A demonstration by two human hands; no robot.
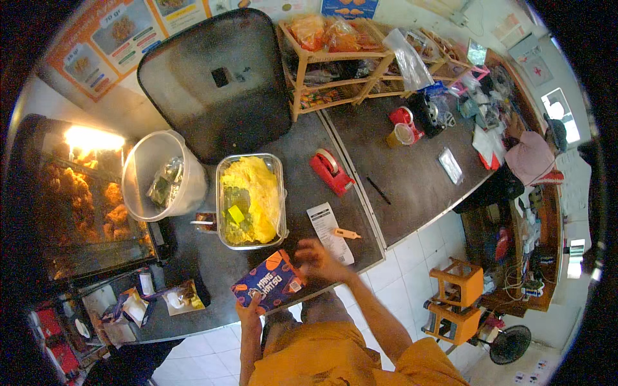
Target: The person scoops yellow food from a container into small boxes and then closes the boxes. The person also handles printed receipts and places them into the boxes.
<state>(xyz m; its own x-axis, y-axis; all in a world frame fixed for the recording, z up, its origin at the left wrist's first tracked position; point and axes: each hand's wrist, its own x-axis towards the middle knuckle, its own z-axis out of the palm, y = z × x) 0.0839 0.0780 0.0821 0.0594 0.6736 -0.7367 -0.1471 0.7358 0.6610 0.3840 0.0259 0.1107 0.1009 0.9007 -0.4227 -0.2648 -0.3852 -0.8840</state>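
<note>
My left hand (250, 311) holds the lower left corner of a flat dark blue and orange printed cardboard box (270, 283), with the thumb on top. The box is tilted at the table's front edge. By its right end is my right hand (316, 259), slightly blurred, fingers bent and apart, with nothing visible in them. Beyond the box stands a clear rectangular container (284, 212) of yellow food, perhaps rice, with a bright yellow-green piece (236, 213) inside. Right of it lie a printed paper slip (322, 219) and a pale orange highlighter (346, 234).
A lit glass cabinet of fried food (91, 193) and a translucent bucket (193, 178) stand left. A red tape dispenser (330, 171) and black pen (378, 189) lie right. Behind are a large dark lid (193, 87) and wooden rack (301, 77). Orange stools (454, 323) are on the floor.
</note>
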